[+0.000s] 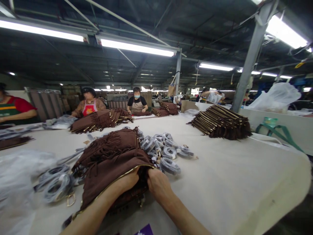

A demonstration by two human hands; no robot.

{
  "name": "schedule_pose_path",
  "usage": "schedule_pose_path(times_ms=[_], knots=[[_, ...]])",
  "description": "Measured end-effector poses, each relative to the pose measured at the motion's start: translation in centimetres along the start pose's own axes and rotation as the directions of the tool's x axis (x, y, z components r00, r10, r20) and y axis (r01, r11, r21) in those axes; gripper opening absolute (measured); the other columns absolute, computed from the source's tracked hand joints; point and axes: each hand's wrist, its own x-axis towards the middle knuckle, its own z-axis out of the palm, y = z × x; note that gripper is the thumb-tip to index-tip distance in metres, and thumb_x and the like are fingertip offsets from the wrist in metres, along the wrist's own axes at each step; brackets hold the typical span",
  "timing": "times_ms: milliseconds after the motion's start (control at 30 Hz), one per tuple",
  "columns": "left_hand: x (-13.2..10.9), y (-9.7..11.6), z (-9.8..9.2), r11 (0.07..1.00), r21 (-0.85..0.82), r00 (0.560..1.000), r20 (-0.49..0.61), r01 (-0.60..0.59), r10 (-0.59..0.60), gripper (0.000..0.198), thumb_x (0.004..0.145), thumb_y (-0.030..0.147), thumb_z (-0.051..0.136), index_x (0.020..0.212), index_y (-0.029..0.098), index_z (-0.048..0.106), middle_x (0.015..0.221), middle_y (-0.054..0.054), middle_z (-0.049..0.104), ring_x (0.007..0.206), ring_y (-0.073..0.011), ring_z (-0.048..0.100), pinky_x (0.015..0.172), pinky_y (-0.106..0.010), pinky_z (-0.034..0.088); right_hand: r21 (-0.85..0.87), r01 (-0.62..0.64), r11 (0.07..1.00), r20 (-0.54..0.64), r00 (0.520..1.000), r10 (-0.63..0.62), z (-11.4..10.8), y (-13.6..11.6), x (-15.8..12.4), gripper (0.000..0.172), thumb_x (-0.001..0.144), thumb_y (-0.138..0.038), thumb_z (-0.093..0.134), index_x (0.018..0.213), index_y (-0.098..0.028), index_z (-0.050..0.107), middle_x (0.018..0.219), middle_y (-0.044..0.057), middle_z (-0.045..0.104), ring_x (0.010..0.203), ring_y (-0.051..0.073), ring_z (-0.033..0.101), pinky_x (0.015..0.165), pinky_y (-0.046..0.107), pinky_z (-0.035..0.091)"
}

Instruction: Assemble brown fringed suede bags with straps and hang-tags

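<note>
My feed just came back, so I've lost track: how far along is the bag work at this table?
Looks done: a neat stack of brown bags sits at the right, another pile further back. In hand: the left hand and right hand are pushed into the open zip mouth of the fringed bag; fingers hidden, so the grip is unclear. Probably left: many wrapped strap coils lie loose beside it.
</note>
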Motion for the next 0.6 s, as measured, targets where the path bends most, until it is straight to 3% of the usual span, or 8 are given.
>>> schedule_pose_path(times_ms=[100,167,267,333,433,500,600], knots=[[-0.5,0.7,-0.9,1.0,0.007,1.0,0.0,-0.029,0.029,0.045,0.08,0.013,0.036,0.118,0.022,0.059,0.111,-0.004,0.071,0.121,-0.0232,0.052,0.11,-0.036,0.03,0.067,0.081,0.994,-0.038,0.996,-0.078,-0.4,0.4,-0.1,0.024,0.085,-0.003,0.047,0.091,-0.013,0.068,0.094,0.013,0.071,0.088,0.024,0.066,0.072,0.027,0.044],[-1.3,1.5,-2.0,0.997,-0.054,0.998,0.035,-0.058,0.06,0.029,0.078,0.021,0.042,0.099,0.024,0.063,0.102,-0.002,0.07,0.11,-0.0242,0.056,0.101,-0.033,0.037,0.118,0.144,0.983,-0.073,0.988,-0.136,-0.9,0.7,-0.3,0.021,0.083,-0.004,0.051,0.091,-0.015,0.068,0.092,0.01,0.071,0.088,0.021,0.065,0.074,0.025,0.045],[-2.5,2.8,-3.6,0.979,-0.201,0.989,0.132,-0.045,0.073,0.007,0.07,0.028,0.047,0.071,0.022,0.052,0.078,0.001,0.059,0.083,-0.0215,0.054,0.078,-0.029,0.041,0.201,0.23,0.952,-0.141,0.969,-0.204,-1.3,1.1,-0.8,0.021,0.083,-0.004,0.056,0.092,-0.018,0.068,0.091,0.004,0.07,0.088,0.016,0.064,0.077,0.021,0.045],[-3.1,3.4,-4.0,0.941,-0.338,0.981,0.187,0.012,0.055,0.009,0.067,0.031,0.047,0.066,0.022,0.042,0.068,0.004,0.046,0.072,-0.018,0.046,0.067,-0.027,0.036,0.293,0.301,0.907,-0.215,0.946,-0.244,-1.0,1.4,-0.9,0.021,0.083,-0.007,0.059,0.092,-0.021,0.07,0.092,0.002,0.068,0.088,0.015,0.064,0.076,0.02,0.046],[-3.4,3.9,-3.9,0.858,-0.504,0.973,0.228,0.095,0.026,0.016,0.067,0.037,0.048,0.069,0.022,0.041,0.066,0.005,0.039,0.069,-0.0159,0.04,0.064,-0.025,0.032,0.379,0.372,0.847,-0.335,0.909,-0.249,0.3,1.7,-0.8,0.014,0.082,-0.012,0.065,0.084,-0.024,0.073,0.089,0.001,0.066,0.086,0.016,0.062,0.072,0.022,0.045],[-3.7,4.1,-3.6,0.885,-0.458,0.972,0.233,0.078,0.035,0.015,0.067,0.035,0.049,0.069,0.022,0.042,0.065,0.006,0.039,0.067,-0.0155,0.04,0.063,-0.025,0.032,0.378,0.371,0.848,-0.39,0.895,-0.218,1.3,1.9,-0.6,0.013,0.081,-0.013,0.066,0.076,-0.023,0.072,0.089,0.002,0.066,0.086,0.016,0.062,0.072,0.023,0.044],[-4.2,4.8,-3.3,0.984,-0.139,0.969,0.204,-0.11,0.137,0.01,0.074,0.028,0.047,0.067,0.022,0.05,0.064,0.003,0.051,0.065,-0.0173,0.048,0.063,-0.027,0.036,0.364,0.368,0.856,-0.429,0.882,-0.197,2.2,2.2,-0.5,0.015,0.079,-0.013,0.063,0.069,-0.022,0.068,0.088,0.002,0.067,0.085,0.017,0.061,0.072,0.024,0.045]])
